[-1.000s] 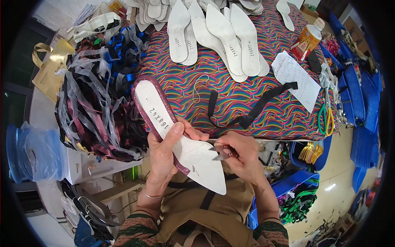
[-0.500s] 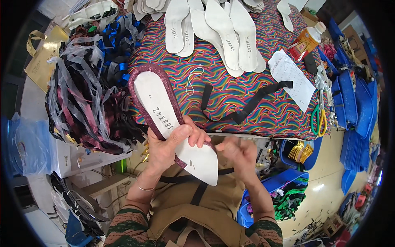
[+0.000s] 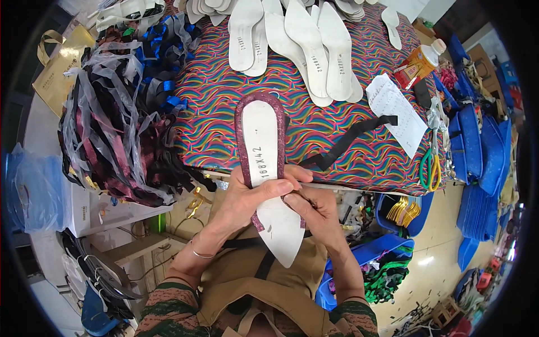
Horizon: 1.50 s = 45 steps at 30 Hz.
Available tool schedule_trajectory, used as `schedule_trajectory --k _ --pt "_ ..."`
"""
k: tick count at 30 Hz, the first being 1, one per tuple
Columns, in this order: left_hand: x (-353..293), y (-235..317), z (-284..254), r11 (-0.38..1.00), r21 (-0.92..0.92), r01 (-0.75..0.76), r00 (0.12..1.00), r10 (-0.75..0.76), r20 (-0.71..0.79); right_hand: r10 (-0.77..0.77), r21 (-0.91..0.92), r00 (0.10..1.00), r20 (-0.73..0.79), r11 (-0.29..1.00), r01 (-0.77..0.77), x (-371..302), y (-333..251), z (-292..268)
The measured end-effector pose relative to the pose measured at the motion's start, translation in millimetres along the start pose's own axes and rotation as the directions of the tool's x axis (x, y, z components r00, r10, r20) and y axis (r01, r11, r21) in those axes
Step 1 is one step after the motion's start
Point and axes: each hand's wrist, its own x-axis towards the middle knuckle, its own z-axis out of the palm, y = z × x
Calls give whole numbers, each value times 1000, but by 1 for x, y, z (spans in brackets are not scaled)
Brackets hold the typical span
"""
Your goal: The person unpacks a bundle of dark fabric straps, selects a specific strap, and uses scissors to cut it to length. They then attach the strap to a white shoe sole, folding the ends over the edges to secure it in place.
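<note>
In front of the table's near edge I hold a white shoe insole [image 3: 263, 132], its pointed toe toward me and its rounded heel away. A glittery burgundy edging strip [image 3: 242, 126] runs round the heel and down both sides, leaving the toe tip bare. My left hand [image 3: 250, 196] is closed round the insole's narrow middle, thumb across the white face. Pressed to its right edge is my right hand [image 3: 315, 209], thumb and fingers pinching the edging there. What lies under the fingertips is partly hidden.
White insoles [image 3: 337, 62] are piled at the table's far side. Left sits a heap of ribbon strips [image 3: 115, 123]. A black strip [image 3: 353, 137], paper sheet [image 3: 396, 112], bottle [image 3: 418, 64] and scissors [image 3: 431, 168] lie to the right. Blue bins [image 3: 368, 250] stand below.
The insole has swung upright and shifted right, its toe nearer me. My right hand has moved slightly left and down, now close against my left hand. The table view has shifted slightly.
</note>
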Motion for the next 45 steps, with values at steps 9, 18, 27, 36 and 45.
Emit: schedule_trajectory --k 9,18,27,36,45 --pt "9 0 2 980 196 24 999 -18 -35 -68 -122 978 -198 991 44 -6 8 15" --pt "5 5 -2 993 106 46 984 -64 169 40 127 987 -155 992 -21 -10 16 9" --pt "3 -6 -9 995 -74 62 977 -46 207 -203 -115 956 -214 977 182 -21 36 4" --pt "-14 -30 6 965 148 216 967 -232 105 -186 14 945 -268 980 197 32 -16 -23" --pt "-23 -37 2 934 283 219 952 -269 149 -227 -201 973 -41 956 215 39 -44 -32"
